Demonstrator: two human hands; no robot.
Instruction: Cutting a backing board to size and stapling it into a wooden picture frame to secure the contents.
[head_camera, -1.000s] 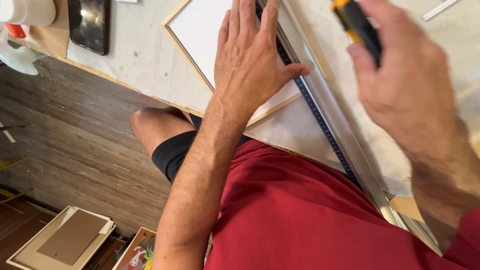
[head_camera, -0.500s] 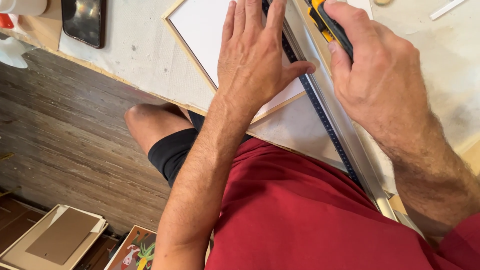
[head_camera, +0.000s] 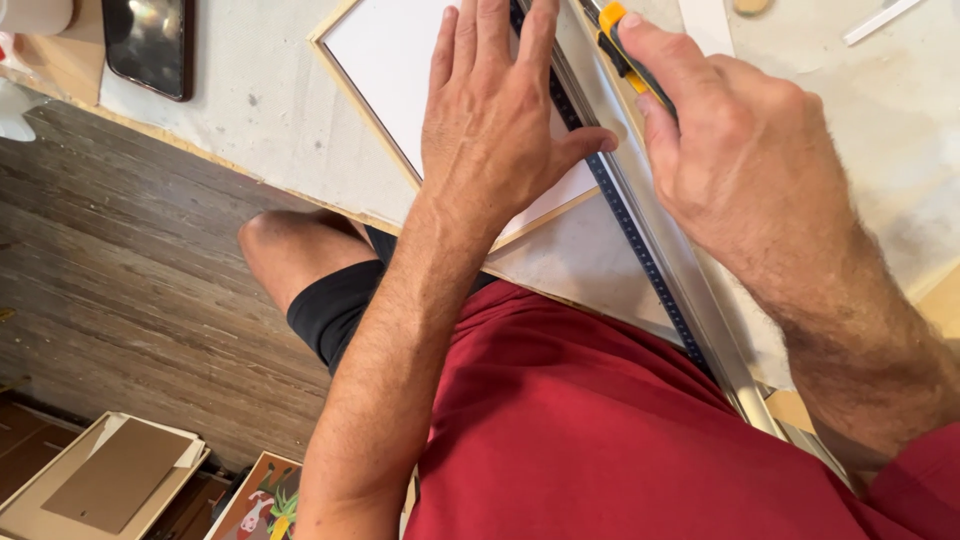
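Note:
My left hand (head_camera: 500, 120) lies flat, fingers spread, pressing on a white sheet (head_camera: 385, 60) with a thin wooden-coloured border and on the long metal ruler (head_camera: 650, 265) along its right side. My right hand (head_camera: 740, 150) grips a yellow and black utility knife (head_camera: 620, 45), its tip against the ruler's right edge near the top of the view. The ruler runs diagonally from the top centre down to the lower right across the pale worktable (head_camera: 250, 140).
A dark phone (head_camera: 150, 45) lies at the table's upper left by a wooden block (head_camera: 60, 60). Under the table edge are a wood-plank floor (head_camera: 120, 300), my knee, flat cardboard pieces (head_camera: 110, 480) and a colourful picture (head_camera: 265, 500).
My right hand has come down and left with the knife, from above the table to the ruler's edge. My left hand has stayed pressed on the sheet and ruler.

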